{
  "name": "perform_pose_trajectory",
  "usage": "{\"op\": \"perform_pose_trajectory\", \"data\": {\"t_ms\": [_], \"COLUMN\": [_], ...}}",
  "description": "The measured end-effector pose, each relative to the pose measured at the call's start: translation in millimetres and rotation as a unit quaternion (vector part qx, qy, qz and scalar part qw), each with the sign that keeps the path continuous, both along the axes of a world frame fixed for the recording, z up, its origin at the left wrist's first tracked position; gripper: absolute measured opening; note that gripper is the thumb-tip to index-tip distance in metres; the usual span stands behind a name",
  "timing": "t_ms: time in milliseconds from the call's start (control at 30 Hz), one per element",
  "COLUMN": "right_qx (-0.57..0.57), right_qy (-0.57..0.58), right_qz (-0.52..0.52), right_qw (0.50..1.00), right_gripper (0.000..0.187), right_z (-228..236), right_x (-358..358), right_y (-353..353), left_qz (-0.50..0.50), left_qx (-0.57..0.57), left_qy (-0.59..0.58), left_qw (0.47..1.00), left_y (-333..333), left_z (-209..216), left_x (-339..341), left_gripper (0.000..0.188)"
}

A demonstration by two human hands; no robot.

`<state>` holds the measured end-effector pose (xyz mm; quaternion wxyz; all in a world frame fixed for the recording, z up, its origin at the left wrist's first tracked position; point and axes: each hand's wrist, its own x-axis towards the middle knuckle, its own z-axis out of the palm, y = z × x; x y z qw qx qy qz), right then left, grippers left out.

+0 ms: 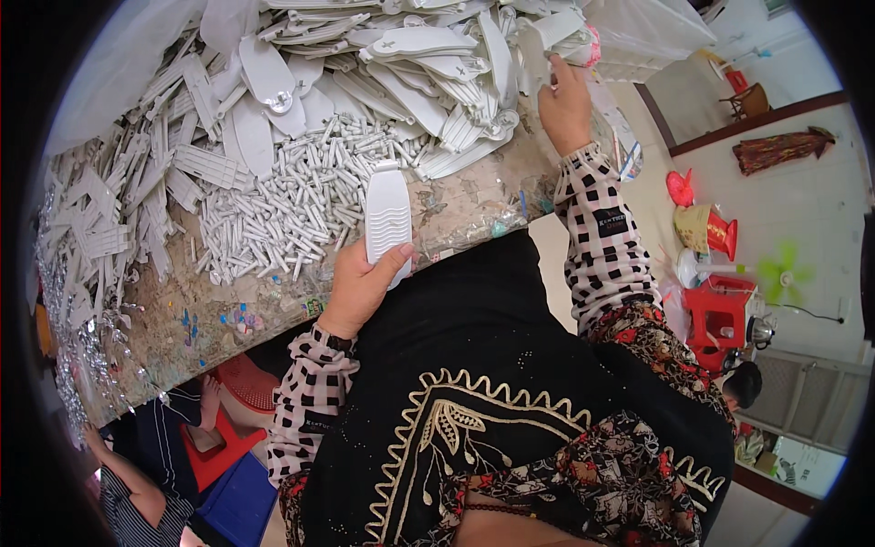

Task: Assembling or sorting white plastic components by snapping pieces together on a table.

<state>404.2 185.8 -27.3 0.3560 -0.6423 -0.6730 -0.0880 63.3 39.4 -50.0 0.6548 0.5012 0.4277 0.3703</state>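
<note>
My left hand (363, 284) grips the lower end of a long white plastic panel (389, 211) with wavy ridges and a rounded outline. It holds the panel upright at the table's near edge, face toward me. At the far right of the table, my right hand (565, 108) has its fingers bent against a white plastic piece (547, 35) at the pile's edge; its fingertips are partly hidden. Many short white plastic pegs (283, 196) lie heaped left of the held panel. Behind them rises a pile of smooth white plastic shells (415, 46).
Flat slotted white strips (109, 214) cover the table's left side, beside silvery tinsel (87, 351). The worn tabletop (214, 333) carries coloured scraps. Below left, another person's arm (137, 479) shows near a red stool (219, 447). A green fan (786, 272) and red stools (715, 314) stand at right.
</note>
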Motion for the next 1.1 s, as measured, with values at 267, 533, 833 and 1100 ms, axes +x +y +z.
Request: {"op": "perform_pose_trajectory", "data": {"t_ms": [267,533,833,1100], "right_qx": [0.07,0.0,-0.005,-0.035], "right_qy": [0.287,0.207,0.1,-0.014], "right_qz": [0.012,0.261,0.258,0.235], "right_qw": [0.955,0.943,0.961,0.971], "right_gripper": [0.052,0.037,0.031,0.027], "right_z": [17.3,58.9,25.5,16.6], "right_x": [-23.5,-111.7,-178.2,-183.1], "right_y": [-8.2,-60.4,-41.5,-31.7], "left_qz": [-0.003,-0.028,-0.026,-0.006], "left_qx": [0.019,0.024,-0.016,-0.03], "left_qy": [0.009,-0.003,-0.075,-0.073], "left_qw": [1.0,0.999,0.997,0.997], "left_y": [-0.3,-0.8,-3.8,-1.6], "left_z": [-2.8,-4.1,1.4,-3.4], "left_x": [-2.3,-5.7,-7.7,-8.2], "left_gripper": [0.023,0.025,0.027,0.033]}}
